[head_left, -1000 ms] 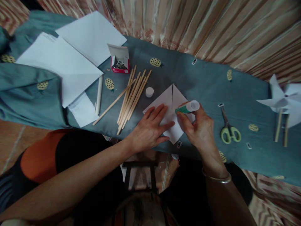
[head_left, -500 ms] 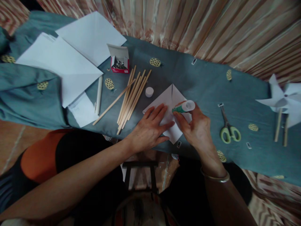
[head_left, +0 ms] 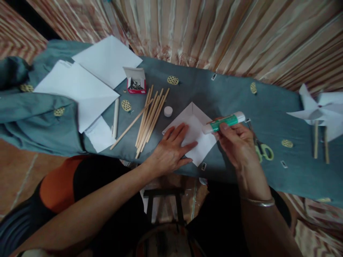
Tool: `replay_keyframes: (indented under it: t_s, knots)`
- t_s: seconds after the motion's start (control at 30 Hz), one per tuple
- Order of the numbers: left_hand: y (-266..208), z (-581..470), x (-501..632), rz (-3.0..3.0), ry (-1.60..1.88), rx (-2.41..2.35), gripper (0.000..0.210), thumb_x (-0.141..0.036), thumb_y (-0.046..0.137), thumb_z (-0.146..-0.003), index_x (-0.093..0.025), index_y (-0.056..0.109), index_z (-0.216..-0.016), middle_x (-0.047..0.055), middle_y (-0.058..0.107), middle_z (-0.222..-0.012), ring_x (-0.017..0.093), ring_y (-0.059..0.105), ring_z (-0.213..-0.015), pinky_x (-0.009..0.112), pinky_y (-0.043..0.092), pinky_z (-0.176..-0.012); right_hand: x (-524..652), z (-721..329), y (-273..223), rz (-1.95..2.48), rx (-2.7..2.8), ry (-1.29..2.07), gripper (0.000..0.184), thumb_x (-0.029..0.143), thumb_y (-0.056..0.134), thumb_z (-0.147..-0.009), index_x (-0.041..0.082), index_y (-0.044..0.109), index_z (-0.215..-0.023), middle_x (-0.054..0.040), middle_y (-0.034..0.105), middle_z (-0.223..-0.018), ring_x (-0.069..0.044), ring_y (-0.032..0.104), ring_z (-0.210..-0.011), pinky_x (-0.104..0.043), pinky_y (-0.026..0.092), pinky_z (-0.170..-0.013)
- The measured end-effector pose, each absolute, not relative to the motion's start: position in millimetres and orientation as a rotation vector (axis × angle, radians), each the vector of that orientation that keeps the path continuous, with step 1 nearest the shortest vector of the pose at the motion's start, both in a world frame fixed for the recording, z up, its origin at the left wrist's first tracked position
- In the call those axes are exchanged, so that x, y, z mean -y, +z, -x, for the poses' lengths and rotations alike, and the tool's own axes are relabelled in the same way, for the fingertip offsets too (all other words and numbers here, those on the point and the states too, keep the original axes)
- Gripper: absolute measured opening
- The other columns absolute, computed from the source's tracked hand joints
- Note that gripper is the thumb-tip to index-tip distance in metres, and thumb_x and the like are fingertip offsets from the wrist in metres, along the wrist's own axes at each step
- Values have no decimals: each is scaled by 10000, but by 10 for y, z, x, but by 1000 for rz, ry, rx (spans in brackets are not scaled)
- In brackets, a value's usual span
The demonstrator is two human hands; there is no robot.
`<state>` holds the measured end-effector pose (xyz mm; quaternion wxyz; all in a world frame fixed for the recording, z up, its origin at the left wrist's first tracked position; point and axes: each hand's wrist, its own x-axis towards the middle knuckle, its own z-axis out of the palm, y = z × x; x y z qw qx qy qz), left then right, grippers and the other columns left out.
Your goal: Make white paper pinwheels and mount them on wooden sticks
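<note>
A green and white glue stick (head_left: 227,121) is gripped in my right hand (head_left: 237,141), tilted almost level above the right corner of a folded white paper square (head_left: 199,137). My left hand (head_left: 171,148) lies on that paper with its fingers spread, pressing it to the cloth. Creases run along the paper's upper edges. The glue stick's white cap (head_left: 168,111) stands on the cloth just left of the paper. Green-handled scissors (head_left: 265,151) lie to the right, partly hidden behind my right hand.
Wooden sticks (head_left: 151,121) lie bunched left of the cap. Behind them sits an open red box (head_left: 136,87) of small metal pins. White paper sheets (head_left: 85,89) and a white pen (head_left: 115,117) are at left. Paper pinwheels (head_left: 318,110) rest at far right on the green tablecloth (head_left: 227,92).
My right hand has lifted the glue stick off the paper and moved right, turning it from upright to nearly level. My left hand stays on the paper. The camera view has shifted slightly.
</note>
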<state>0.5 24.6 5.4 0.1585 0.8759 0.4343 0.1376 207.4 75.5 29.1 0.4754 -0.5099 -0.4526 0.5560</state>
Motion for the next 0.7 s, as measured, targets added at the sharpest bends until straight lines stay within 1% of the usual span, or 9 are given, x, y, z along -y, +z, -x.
replay_keyframes:
  t_s: [0.13, 0.2, 0.27, 0.3, 0.33, 0.4, 0.5, 0.6, 0.7]
  knots:
    - [74, 29, -274, -2532, 492, -1221, 581, -548, 537, -893, -211, 520, -1366, 190, 354, -1538, 378, 284, -1443, 572, 282, -1134, -807, -2154, 326, 1125, 817, 1475, 202, 371, 815, -708, 252, 713, -836, 11, 749, -868, -164, 704, -872, -330, 565, -901]
    - [115, 91, -340, -2558, 586, -1232, 571, -503, 532, -912, -164, 504, -1371, 207, 388, -1510, 359, 314, -1430, 542, 296, -1138, -804, -2156, 326, 1060, 723, 1530, 185, 352, 821, -703, 251, 709, -809, 11, 753, -877, -163, 704, -908, -326, 554, -938]
    - [170, 186, -449, -2569, 690, -1298, 489, -379, 516, -945, -137, 493, -1369, 205, 428, -1480, 329, 353, -1407, 511, 309, -1138, -782, -2142, 309, 1018, 634, 1583, 189, 364, 821, -708, 246, 708, -803, 16, 753, -866, -144, 707, -885, -290, 559, -920]
    - [198, 241, -514, -2563, 731, -1356, 448, -290, 496, -953, -136, 483, -1373, 194, 446, -1468, 312, 369, -1395, 501, 314, -1136, -767, -2132, 297, 1006, 597, 1604, 199, 380, 818, -713, 243, 711, -809, 17, 753, -859, -136, 708, -862, -273, 565, -896]
    - [221, 296, -582, -2537, 756, -1446, 432, -208, 475, -948, -147, 480, -1375, 179, 452, -1465, 300, 380, -1385, 498, 318, -1131, -751, -2122, 285, 1001, 574, 1622, 211, 398, 813, -720, 241, 715, -822, 16, 753, -851, -131, 708, -837, -264, 572, -869]
    - [244, 394, -713, -2505, 749, -1594, 445, -125, 468, -913, -154, 499, -1355, 167, 461, -1457, 309, 408, -1352, 508, 360, -1093, -721, -2104, 264, 1000, 569, 1647, 232, 424, 802, -731, 238, 725, -846, 7, 754, -836, -134, 706, -795, -265, 582, -819]
    - [217, 484, -865, -2501, 672, -1663, 426, -83, 483, -872, -146, 570, -1284, 173, 517, -1404, 328, 469, -1280, 522, 432, -1008, -693, -2086, 246, 993, 575, 1694, 243, 416, 824, -707, 229, 735, -834, 1, 755, -838, -121, 693, -745, -243, 580, -761]
    - [173, 514, -950, -2436, 693, -1612, 368, -72, 483, -856, -148, 647, -1176, 152, 614, -1280, 293, 549, -1182, 494, 464, -989, -686, -2079, 242, 994, 559, 1742, 263, 395, 852, -673, 218, 740, -831, 10, 757, -845, -94, 678, -709, -200, 566, -706]
    - [186, 510, -979, -2237, 788, -1612, 313, -107, 530, -840, -149, 687, -1108, 128, 676, -1135, 265, 605, -1087, 450, 490, -964, -689, -2084, 245, 996, 550, 1770, 281, 377, 857, -669, 217, 744, -871, 25, 747, -778, -84, 675, -668, -183, 563, -658]
